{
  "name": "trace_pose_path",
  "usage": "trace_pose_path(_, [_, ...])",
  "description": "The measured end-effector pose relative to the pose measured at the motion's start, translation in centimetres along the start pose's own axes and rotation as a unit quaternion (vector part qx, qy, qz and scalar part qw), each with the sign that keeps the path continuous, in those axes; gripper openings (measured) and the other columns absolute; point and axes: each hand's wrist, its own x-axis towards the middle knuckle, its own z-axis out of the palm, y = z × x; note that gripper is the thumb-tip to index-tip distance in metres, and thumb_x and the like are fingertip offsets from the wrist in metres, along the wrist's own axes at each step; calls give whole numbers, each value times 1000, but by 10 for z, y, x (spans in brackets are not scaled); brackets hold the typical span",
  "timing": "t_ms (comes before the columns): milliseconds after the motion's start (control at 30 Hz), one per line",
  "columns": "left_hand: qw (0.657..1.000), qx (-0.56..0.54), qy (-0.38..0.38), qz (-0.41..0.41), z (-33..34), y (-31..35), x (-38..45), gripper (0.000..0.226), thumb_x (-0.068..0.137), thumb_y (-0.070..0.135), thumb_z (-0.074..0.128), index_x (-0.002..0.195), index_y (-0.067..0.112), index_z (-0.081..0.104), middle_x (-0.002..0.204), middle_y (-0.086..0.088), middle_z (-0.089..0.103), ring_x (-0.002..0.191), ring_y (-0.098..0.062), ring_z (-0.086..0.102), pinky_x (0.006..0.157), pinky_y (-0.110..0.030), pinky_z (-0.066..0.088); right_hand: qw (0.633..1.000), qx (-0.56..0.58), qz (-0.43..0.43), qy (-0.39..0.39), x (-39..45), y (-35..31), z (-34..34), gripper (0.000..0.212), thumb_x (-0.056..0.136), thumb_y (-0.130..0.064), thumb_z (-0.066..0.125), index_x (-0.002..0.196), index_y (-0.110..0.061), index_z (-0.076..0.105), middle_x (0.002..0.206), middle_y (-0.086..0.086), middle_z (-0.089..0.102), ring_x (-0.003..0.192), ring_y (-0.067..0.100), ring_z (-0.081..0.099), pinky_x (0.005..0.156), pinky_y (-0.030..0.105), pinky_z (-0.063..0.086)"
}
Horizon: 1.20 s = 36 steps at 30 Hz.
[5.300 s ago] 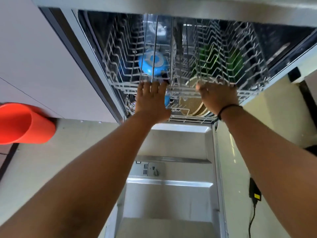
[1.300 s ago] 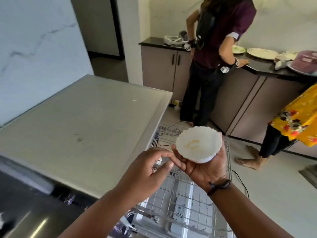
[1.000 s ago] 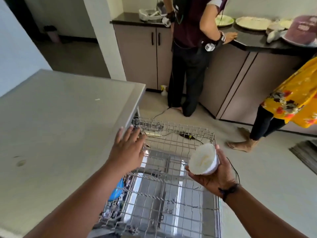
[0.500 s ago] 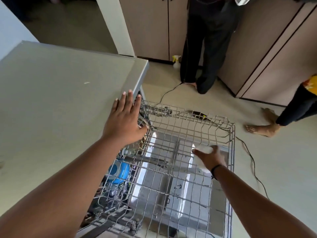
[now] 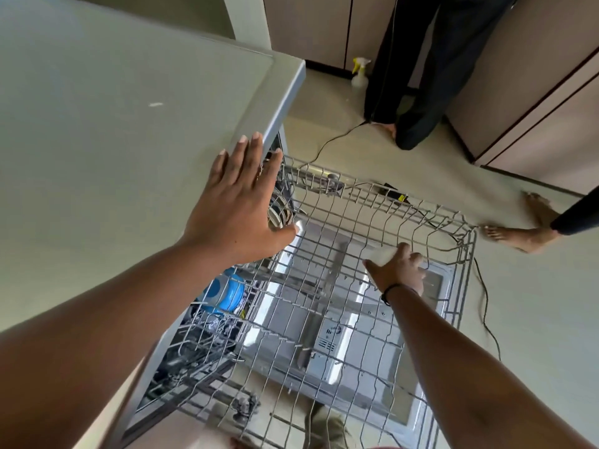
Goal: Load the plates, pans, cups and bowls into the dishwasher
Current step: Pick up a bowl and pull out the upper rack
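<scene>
White bowl (image 5: pixel 379 254) shows only as a pale, blurred sliver poking out past the fingers of the right hand (image 5: pixel 397 272), so its shape and rim cannot be made out here. It sits low inside the pulled-out upper rack (image 5: pixel 356 306), toward the far right part of the wire basket, just short of the rack's outer rail. The right hand's grip is curled over the bowl from above, knuckles up, fingers wrapped round it; a dark band circles that wrist. Whether the bowl touches the wires I cannot tell. The left hand (image 5: pixel 240 209) lies flat with fingers straight and slightly spread, palm pressing on the front edge of the grey tabletop (image 5: pixel 113 124) above the dishwasher, its thumb hanging over the rack's near corner. Its grip holds nothing. Below the rack, the open dishwasher door (image 5: pixel 340 338) gleams, and a blue bowl (image 5: pixel 223 294) sits deeper inside at left, with plates (image 5: pixel 279 215) on edge beside the thumb. Two other people's legs and bare feet stand on the floor beyond.
</scene>
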Motion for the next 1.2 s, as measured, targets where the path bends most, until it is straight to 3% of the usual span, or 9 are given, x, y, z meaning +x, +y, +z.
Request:
trace_pose_path(167, [1000, 7, 3, 1, 0, 1, 0, 105, 71, 78, 30, 153, 19, -1, 160, -18, -5, 148, -33, -6, 119, -48, 0, 1000, -9, -7, 7, 5, -2, 6, 89, 72, -60, 70, 135, -13, 27, 141, 23, 29, 127, 52, 34, 99, 61, 41])
trace_pose_path(367, [1000, 13, 3, 4, -1, 1, 0, 105, 72, 78, 32, 153, 21, -3, 160, -18, -6, 148, -33, -6, 118, -47, -2, 999, 8, -17, 29, 15, -4, 8, 85, 75, -49, 74, 135, -13, 25, 137, 22, 29, 124, 51, 37, 90, 60, 47])
trace_pose_path(567, [1000, 8, 5, 5, 0, 0, 1, 105, 72, 78, 36, 152, 21, -2, 160, -17, -6, 148, -32, -6, 118, -46, -3, 998, -38, -30, 32, 18, -4, 11, 83, 78, -52, 68, 136, -14, 23, 138, 21, 27, 121, 49, 38, 81, 56, 49])
trace_pose_path(700, [1000, 7, 6, 5, 1, 1, 1, 106, 72, 77, 38, 152, 21, -1, 160, -17, -6, 148, -32, -7, 118, -46, -3, 997, -53, -40, 40, 14, -1, 7, 89, 77, -61, 63, 140, -15, 19, 140, 20, 30, 124, 48, 36, 93, 56, 45])
trace_pose_path(833, [1000, 9, 12, 1, 1, 1, 2, 107, 70, 78, 38, 152, 22, -2, 160, -15, -8, 148, -30, -9, 118, -45, -4, 985, -131, -94, 68, -6, 3, 1, 100, 81, -67, 53, 150, -15, 3, 151, 21, 21, 137, 44, 24, 107, 53, 33])
trace_pose_path(1000, [1000, 11, 8, -6, 2, 2, 2, 109, 71, 81, 34, 152, 20, -7, 160, -12, -12, 147, -28, -12, 117, -43, -6, 969, -172, -164, 62, -45, -5, -9, 97, 84, -67, 46, 151, -15, -2, 156, 20, 15, 143, 41, 14, 113, 52, 25])
trace_pose_path(1200, [998, -58, 7, -25, -8, 4, -12, 99, 85, 68, 38, 151, 10, -8, 160, -13, -8, 148, -24, -6, 117, -34, -5, 945, -176, -264, 80, -97, -23, -44, 96, 84, -67, 45, 151, -18, -4, 150, 15, 30, 141, 37, 20, 113, 52, 26])
